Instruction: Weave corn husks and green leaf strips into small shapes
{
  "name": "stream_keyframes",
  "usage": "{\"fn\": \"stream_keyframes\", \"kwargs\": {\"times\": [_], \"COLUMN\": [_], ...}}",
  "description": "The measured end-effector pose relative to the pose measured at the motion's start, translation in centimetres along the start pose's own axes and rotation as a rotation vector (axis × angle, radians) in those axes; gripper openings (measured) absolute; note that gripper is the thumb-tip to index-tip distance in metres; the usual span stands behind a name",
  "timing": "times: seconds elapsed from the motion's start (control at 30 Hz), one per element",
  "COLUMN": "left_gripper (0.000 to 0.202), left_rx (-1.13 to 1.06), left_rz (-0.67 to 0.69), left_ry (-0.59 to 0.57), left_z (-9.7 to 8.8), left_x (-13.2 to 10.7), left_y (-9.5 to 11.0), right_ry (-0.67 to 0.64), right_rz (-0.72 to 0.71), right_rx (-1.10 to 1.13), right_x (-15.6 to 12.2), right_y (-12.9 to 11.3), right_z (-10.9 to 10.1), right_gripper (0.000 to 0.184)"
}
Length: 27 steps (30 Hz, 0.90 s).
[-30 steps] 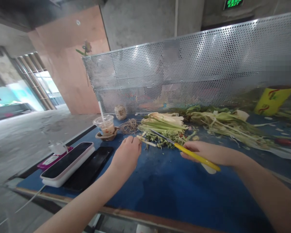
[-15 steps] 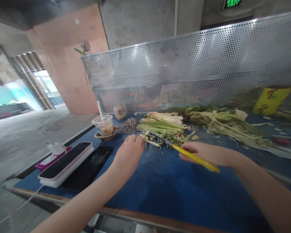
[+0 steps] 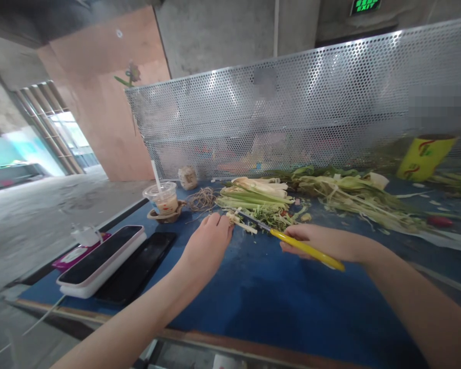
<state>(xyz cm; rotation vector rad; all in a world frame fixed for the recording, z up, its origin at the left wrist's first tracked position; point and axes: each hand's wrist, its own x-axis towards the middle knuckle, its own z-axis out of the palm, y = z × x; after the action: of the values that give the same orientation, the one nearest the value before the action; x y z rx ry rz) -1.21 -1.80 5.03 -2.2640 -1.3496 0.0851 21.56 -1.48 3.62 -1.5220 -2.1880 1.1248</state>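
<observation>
My left hand (image 3: 211, 238) is closed at the front of the plant heap, its fingertips on a small pale plant stalk (image 3: 244, 223). Its thumb side faces the tool, and part of the stalk is hidden by the fingers. In my right hand (image 3: 315, 240) are yellow-handled scissors (image 3: 307, 249), seen edge-on, with the metal blades pointing left over the stalk. Behind them lies a bundle of long green and white stalks (image 3: 253, 195). Leafy green trimmings (image 3: 276, 218) are scattered just beyond the blades.
On the left are a cup with a straw (image 3: 161, 197), a tangle of twine (image 3: 202, 200), a white-cased phone (image 3: 100, 259) and a black phone (image 3: 138, 266). To the right lie more plants (image 3: 341, 192) and a yellow roll (image 3: 426, 158). A perforated metal screen (image 3: 223, 118) stands behind.
The view has shifted slightly. Both hands stay at the stalk, with my left hand and the stalk slightly farther right, closer to the scissors.
</observation>
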Motion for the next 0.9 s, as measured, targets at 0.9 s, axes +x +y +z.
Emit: {"fn": "stream_keyframes", "kwargs": {"times": [0.9], "left_gripper": [0.022], "left_rx": [-0.129], "left_rz": [0.128], "left_ry": [0.361], "left_z": [-2.0], "left_x": [12.7], "left_y": [1.9], "right_ry": [0.254], "right_rz": [0.113], "right_rx": [0.640], "right_x": [-0.5], "right_y": [3.2], "right_z": [-3.9], "right_gripper": [0.033]}}
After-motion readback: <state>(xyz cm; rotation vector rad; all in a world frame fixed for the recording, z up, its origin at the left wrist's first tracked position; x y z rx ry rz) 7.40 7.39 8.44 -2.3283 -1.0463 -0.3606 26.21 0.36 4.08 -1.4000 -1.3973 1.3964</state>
